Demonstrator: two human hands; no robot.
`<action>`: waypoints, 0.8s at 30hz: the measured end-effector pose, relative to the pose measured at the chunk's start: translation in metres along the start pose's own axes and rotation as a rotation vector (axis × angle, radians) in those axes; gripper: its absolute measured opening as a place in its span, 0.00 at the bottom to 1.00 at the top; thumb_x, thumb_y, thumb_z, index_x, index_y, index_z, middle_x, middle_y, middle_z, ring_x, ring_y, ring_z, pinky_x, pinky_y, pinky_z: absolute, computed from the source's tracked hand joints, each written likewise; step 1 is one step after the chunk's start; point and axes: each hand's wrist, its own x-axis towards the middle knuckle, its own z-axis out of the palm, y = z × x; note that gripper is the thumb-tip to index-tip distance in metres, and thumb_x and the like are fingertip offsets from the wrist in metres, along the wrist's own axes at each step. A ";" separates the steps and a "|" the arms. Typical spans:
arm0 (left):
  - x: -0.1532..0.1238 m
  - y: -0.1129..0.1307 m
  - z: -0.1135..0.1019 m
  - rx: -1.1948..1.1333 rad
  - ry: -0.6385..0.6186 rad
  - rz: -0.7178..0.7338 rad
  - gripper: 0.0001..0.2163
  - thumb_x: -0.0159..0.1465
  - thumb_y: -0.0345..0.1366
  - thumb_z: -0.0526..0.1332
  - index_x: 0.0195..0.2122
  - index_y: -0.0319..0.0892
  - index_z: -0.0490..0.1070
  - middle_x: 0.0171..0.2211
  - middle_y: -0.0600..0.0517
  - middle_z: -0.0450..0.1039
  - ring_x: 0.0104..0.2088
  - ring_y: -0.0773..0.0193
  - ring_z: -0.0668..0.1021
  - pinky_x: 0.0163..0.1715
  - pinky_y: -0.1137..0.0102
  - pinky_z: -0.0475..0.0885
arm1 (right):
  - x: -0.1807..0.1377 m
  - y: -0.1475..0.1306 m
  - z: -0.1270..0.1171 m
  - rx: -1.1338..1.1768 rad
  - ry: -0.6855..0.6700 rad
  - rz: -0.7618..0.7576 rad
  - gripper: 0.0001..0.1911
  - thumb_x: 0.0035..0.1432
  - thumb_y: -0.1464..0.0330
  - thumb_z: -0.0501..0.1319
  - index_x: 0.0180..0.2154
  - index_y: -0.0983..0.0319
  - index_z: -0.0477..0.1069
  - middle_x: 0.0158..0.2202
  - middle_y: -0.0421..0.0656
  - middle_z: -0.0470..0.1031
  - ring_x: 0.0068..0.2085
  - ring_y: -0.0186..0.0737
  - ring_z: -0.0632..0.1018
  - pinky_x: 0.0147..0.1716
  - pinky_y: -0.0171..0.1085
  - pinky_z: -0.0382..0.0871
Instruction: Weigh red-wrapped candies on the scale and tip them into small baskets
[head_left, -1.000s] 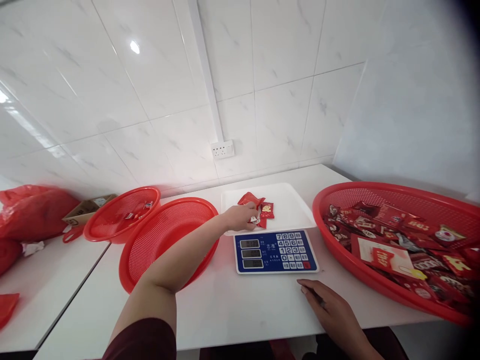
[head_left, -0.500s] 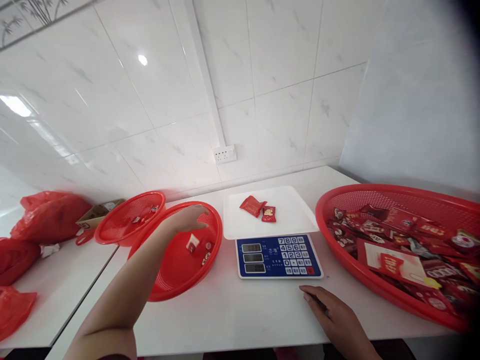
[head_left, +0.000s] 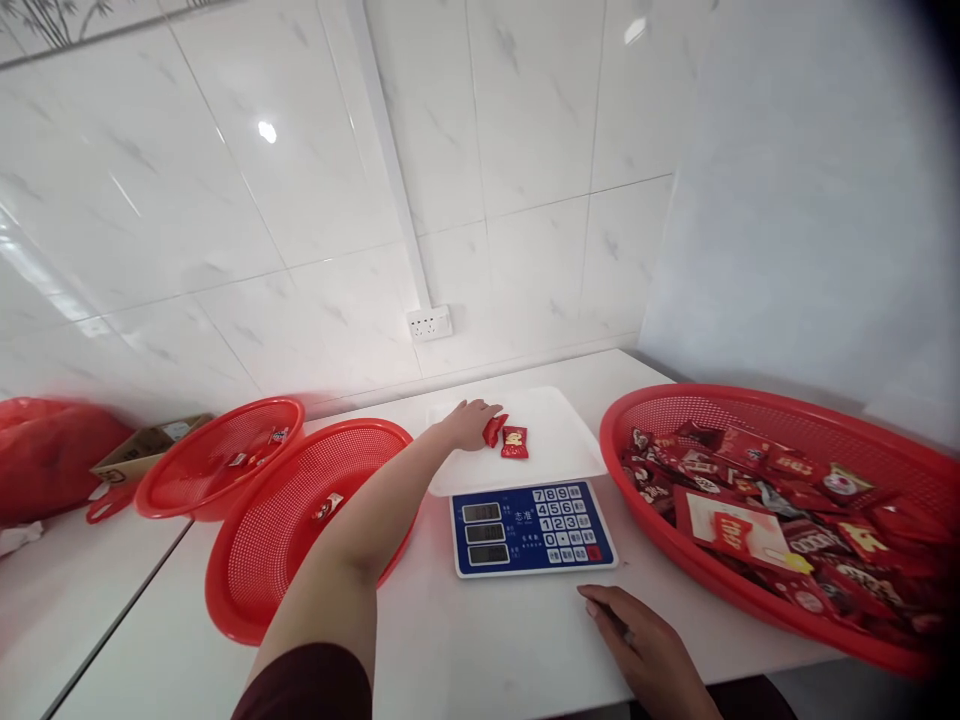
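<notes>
My left hand (head_left: 470, 424) reaches over the white weighing tray (head_left: 559, 425) of a digital scale. Its fingers are closed on a red wrapped snack packet (head_left: 496, 430), which looks partly raised and is half hidden by the hand. Just right of it, a second small red packet (head_left: 515, 442) lies flat on the tray. Below the tray is the blue scale panel (head_left: 534, 530) with number keys and displays. My right hand (head_left: 637, 640) rests on the table in front of the panel, thumb and fingers together. A dark sliver shows between them, too unclear to name.
At right stands a big red basket (head_left: 637, 405) full of red snack packets. Two red baskets on the left, a nearer one (head_left: 247, 560) and a farther one (head_left: 172, 470), hold a few small packets. Beyond are a cardboard box (head_left: 142, 450) and a red plastic bag (head_left: 60, 450).
My left hand has moved right, from above the nearer left basket to the scale tray, and has taken hold of the larger red packet there. My right hand stays by the panel. The view has shifted slightly.
</notes>
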 end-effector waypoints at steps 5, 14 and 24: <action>-0.010 0.001 -0.011 -0.117 0.054 -0.093 0.23 0.53 0.33 0.60 0.50 0.38 0.58 0.52 0.39 0.62 0.50 0.50 0.71 0.46 0.59 0.69 | 0.000 0.005 0.002 0.001 -0.028 -0.005 0.16 0.59 0.60 0.52 0.39 0.57 0.75 0.37 0.43 0.79 0.35 0.41 0.79 0.28 0.34 0.75; -0.001 0.044 -0.011 -0.270 -0.057 -0.023 0.18 0.50 0.42 0.64 0.38 0.41 0.62 0.45 0.47 0.66 0.41 0.58 0.74 0.36 0.68 0.73 | -0.001 0.008 0.004 0.014 -0.037 0.003 0.15 0.59 0.60 0.52 0.39 0.56 0.75 0.38 0.43 0.79 0.37 0.42 0.79 0.31 0.35 0.75; -0.034 0.050 -0.025 -0.327 0.016 0.012 0.14 0.52 0.37 0.63 0.38 0.43 0.61 0.44 0.46 0.65 0.31 0.65 0.75 0.23 0.73 0.71 | -0.001 0.006 0.003 0.019 -0.036 -0.009 0.16 0.60 0.60 0.51 0.40 0.57 0.74 0.38 0.44 0.79 0.37 0.41 0.79 0.31 0.35 0.75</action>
